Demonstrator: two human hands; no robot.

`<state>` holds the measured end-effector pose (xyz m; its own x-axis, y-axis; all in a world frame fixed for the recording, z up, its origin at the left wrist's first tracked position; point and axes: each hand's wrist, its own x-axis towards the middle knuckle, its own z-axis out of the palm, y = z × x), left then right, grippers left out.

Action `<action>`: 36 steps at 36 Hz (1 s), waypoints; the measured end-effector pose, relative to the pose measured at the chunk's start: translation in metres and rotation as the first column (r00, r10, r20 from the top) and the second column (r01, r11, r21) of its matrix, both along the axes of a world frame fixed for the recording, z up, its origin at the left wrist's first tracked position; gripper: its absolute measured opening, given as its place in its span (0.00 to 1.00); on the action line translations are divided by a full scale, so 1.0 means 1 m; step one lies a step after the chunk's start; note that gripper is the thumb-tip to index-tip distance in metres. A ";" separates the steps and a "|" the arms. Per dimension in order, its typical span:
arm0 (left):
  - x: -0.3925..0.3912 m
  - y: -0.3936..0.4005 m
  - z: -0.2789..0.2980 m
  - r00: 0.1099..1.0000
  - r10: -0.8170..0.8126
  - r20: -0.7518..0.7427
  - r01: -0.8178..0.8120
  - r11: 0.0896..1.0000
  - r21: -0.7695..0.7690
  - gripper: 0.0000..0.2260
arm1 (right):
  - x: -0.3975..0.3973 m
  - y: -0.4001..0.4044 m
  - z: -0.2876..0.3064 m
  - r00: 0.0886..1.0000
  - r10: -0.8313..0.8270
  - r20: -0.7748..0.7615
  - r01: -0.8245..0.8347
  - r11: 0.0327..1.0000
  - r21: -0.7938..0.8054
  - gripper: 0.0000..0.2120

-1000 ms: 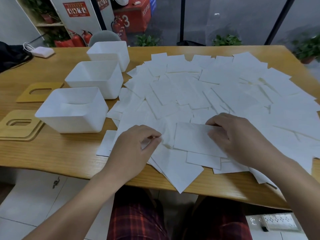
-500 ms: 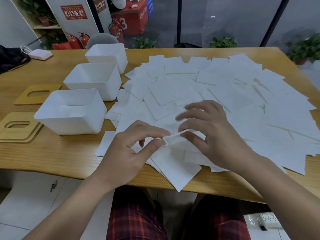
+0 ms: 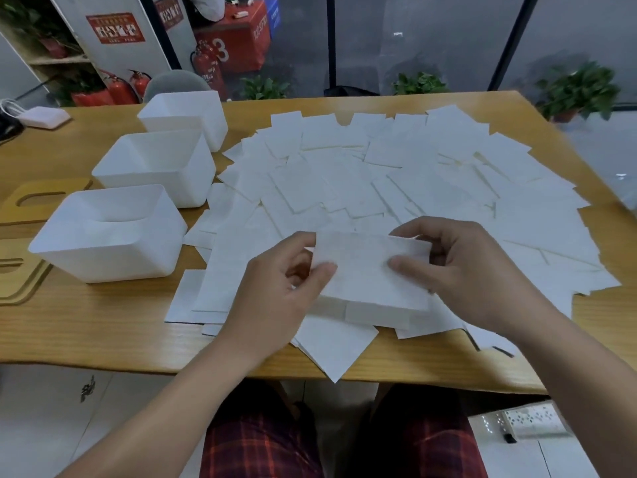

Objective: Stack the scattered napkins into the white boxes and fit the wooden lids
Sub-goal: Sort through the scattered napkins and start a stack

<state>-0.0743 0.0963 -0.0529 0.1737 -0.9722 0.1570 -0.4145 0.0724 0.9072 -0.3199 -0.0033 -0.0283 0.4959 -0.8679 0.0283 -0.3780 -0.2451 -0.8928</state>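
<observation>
Many white napkins (image 3: 406,174) lie scattered over the wooden table (image 3: 86,326). I hold one napkin (image 3: 365,270) lifted above the near pile: my left hand (image 3: 275,291) pinches its left edge and my right hand (image 3: 462,270) pinches its right edge. Three white boxes stand in a row at the left: the near box (image 3: 103,250) has a thin layer of napkins inside, while the middle box (image 3: 155,167) and the far box (image 3: 186,115) look empty. Wooden lids (image 3: 20,281) with slots lie stacked left of the near box, another lid (image 3: 38,198) behind them.
A white charger with a cable (image 3: 41,115) lies at the table's far left corner. One napkin (image 3: 336,346) overhangs the near table edge. A grey chair back (image 3: 175,84) stands behind the far box. Potted plants and fire extinguishers stand beyond the table.
Both hands picked a napkin off the near pile, raised it and now hold it flat between them by its two side edges.
</observation>
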 end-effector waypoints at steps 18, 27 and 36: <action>0.004 -0.018 -0.015 0.881 0.064 0.468 -0.102 0.993 0.057 0.26 | 0.006 -0.007 -0.047 0.944 -0.229 -0.240 0.161 0.949 -0.272 0.15; 0.038 -0.037 -0.019 0.734 0.171 0.657 -0.161 0.984 -0.076 0.13 | 0.008 -0.006 -0.049 0.939 -0.228 -0.257 0.102 0.898 -0.427 0.17; 0.055 -0.058 -0.031 0.619 0.201 0.760 -0.117 0.980 -0.163 0.05 | 0.018 -0.001 -0.057 0.962 -0.131 -0.241 0.017 0.905 -0.426 0.11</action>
<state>-0.0189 0.0379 -0.0843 0.0994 -0.9156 0.3895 -0.9696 -0.0012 0.2446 -0.3014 -0.0044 -0.0851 0.4702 -0.8387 0.2747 -0.6120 -0.5341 -0.5833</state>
